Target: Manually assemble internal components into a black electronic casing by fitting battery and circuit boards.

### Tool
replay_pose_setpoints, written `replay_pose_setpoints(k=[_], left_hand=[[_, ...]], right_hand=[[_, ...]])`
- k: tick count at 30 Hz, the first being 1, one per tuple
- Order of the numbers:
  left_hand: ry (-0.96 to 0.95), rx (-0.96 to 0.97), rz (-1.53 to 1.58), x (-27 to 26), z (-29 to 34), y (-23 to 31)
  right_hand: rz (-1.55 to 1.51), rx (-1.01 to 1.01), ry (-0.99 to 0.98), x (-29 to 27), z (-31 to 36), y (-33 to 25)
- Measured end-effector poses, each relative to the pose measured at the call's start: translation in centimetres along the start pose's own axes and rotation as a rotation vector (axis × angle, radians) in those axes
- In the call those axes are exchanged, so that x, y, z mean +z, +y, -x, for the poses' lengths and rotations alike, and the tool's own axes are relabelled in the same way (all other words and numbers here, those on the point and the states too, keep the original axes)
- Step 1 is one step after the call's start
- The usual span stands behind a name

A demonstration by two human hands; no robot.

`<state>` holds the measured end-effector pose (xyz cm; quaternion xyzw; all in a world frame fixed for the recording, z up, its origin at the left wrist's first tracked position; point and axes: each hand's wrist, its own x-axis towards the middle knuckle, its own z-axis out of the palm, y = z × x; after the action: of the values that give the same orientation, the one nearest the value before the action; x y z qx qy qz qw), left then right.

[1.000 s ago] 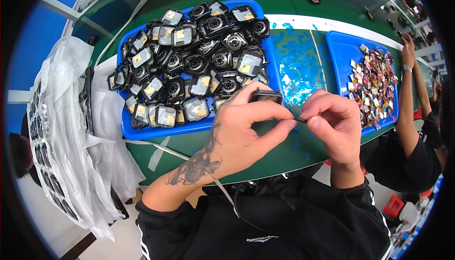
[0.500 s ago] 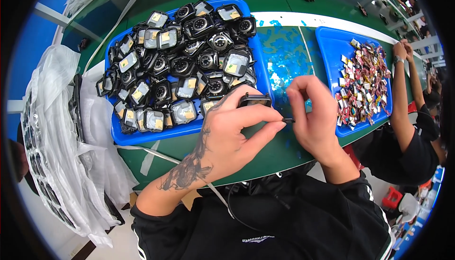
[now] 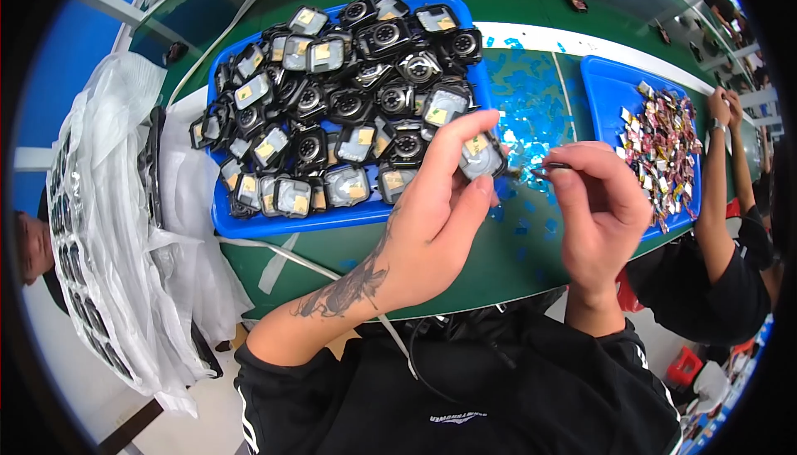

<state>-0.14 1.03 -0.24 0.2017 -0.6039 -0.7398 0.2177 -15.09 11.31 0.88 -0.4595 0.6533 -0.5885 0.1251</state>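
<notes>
My left hand is closed around a smartwatch, its grey, yellow-stickered face turned up between thumb and fingers. To its right, my right hand pinches a small dark strip-like part between thumb and forefinger; its exact kind is too small to tell. The hands are apart, above the green table. Behind my left hand, a blue tray is heaped with black smartwatches, some showing round sensor backs, others grey faces with yellow stickers.
Shiny blue film scraps lie scattered between the trays. A second blue tray at right holds a pile of small pink, white and gold parts. White wrapping sheets hang at left. A co-worker's arms reach in at far right.
My left hand has turned the watch so its grey face shows. My right hand has drawn away to the right with the small dark part. The view has shifted slightly.
</notes>
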Motion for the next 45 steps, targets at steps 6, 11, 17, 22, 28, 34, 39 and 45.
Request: replay_pose_setpoints(k=[6,11,17,22,28,34,39,45], left_hand=[[-0.009,0.033,0.138,0.0,0.1,-0.3],[-0.009,0.1,0.064,0.0,0.1,-0.5],[-0.019,0.097,0.055,-0.2,0.1,-0.1],[-0.06,0.017,0.133,-0.2,0.1,0.2],[-0.068,0.067,0.138,-0.1,0.1,-0.5],[-0.052,0.113,0.058,0.0,0.1,-0.8],[-0.061,0.136,0.062,0.1,0.1,-1.0],[-0.076,0.161,0.052,0.2,0.1,-1.1]], right_hand=[[0.169,-0.121,-0.261,1.0,-1.5,-1.5],[0.18,-0.031,-0.247,2.0,-1.7,-2.1],[0.239,0.03,-0.247,1.8,-2.1,-2.4],[0.217,0.009,-0.244,1.8,-2.1,-2.0],[0.24,-0.025,-0.263,1.5,-2.2,-2.0],[0.28,-0.079,-0.307,0.9,-2.5,-1.9],[0.305,-0.027,-0.295,0.7,-2.2,-2.4],[0.287,-0.029,-0.293,0.5,-2.1,-2.1]])
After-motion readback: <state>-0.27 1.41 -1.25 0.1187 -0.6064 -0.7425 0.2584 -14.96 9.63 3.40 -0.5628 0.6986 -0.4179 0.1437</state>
